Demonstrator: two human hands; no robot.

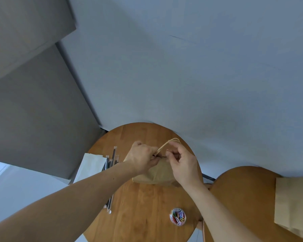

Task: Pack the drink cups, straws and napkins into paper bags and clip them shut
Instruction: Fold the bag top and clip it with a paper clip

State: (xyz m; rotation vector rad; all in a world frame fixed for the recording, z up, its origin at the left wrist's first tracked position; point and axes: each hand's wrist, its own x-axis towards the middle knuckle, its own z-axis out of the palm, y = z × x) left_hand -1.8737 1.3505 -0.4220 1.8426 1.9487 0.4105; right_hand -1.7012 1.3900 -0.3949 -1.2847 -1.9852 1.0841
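Observation:
A brown paper bag (157,173) stands on the round wooden table (140,212), its twisted paper handles (170,143) sticking up behind my fingers. My left hand (142,158) pinches the bag's top edge from the left. My right hand (182,163) pinches the same edge from the right, with a small dark clip (159,155) between the two hands. What is inside the bag is hidden. Wrapped black straws (112,159) lie left of the bag, partly under my left forearm, beside white napkins (89,167).
A small clear tub of coloured paper clips (178,216) sits near the table's front right. A second wooden table (243,198) on the right carries flat brown paper bags (294,205). A grey wall rises close behind both tables.

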